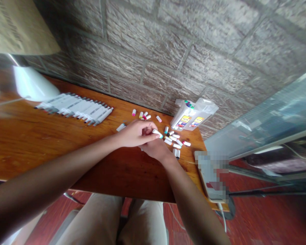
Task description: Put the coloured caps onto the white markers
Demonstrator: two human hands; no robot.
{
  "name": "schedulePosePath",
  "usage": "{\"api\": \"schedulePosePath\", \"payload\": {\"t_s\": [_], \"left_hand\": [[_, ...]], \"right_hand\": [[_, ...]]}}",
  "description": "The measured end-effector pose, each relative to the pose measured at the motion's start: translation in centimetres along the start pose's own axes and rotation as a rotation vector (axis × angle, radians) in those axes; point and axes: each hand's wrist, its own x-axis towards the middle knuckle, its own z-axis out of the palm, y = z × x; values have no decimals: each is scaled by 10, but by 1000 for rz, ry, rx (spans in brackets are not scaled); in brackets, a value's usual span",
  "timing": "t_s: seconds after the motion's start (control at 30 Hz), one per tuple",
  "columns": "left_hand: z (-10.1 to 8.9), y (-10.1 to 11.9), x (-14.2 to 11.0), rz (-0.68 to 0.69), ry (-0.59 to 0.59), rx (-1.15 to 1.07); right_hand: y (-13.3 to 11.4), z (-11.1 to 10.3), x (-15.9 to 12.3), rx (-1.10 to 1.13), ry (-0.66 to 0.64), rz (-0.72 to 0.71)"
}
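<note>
"Item one?"
"White cap, teal-ended; pinched between thumb and finger of the left hand, over the table; long axis slanted from 10 to 4 o'clock, teal end pointed to 4"
"Right hand?"
"Placed just beneath; fingers mostly hidden, grip cannot be told"
"Surroundings?"
"Loose caps scattered at 3 o'clock, marker row laid at 10"

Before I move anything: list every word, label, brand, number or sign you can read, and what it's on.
None reads for certain.
Lampshade: dark lettering, too blurred and cut off to quote.
Two labels on the clear plastic packaging: yellow, red and blue, too small.
Row of markers: dark print on some barrels, too small.
White cap at the left hand: no text visible.
Flat device: pixelated.
</note>
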Motion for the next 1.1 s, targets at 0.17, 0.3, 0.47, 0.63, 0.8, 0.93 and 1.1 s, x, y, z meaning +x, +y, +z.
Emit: {"api": "schedulePosePath", "payload": {"t_s": [0.17, 0.3, 0.47, 0.63, 0.8, 0.93, 1.1], "left_hand": [[-4, 7, -2, 60, -19, 139], [-4, 2, 0, 29, -21, 98], [-1, -6, 0, -17, -22, 16], [-1, -9, 1, -68, -33, -54], [-1, -9, 2, -75, -27, -82], [-1, -8, 3, -82, -29, -98], [-2, -7, 3, -89, -36, -133]], "right_hand": [[-6, -3, -2, -12, -32, 26], [-6, -3, 0, -16, -47, 12], [1, 0, 1, -30, -39, -25], [7, 4, 2, -27, -19, -60], [10, 5, 2, -37, -19, -83], [7, 2, 1, -20, -33, -67], [5, -1, 3, -42, -59, -29]]}}
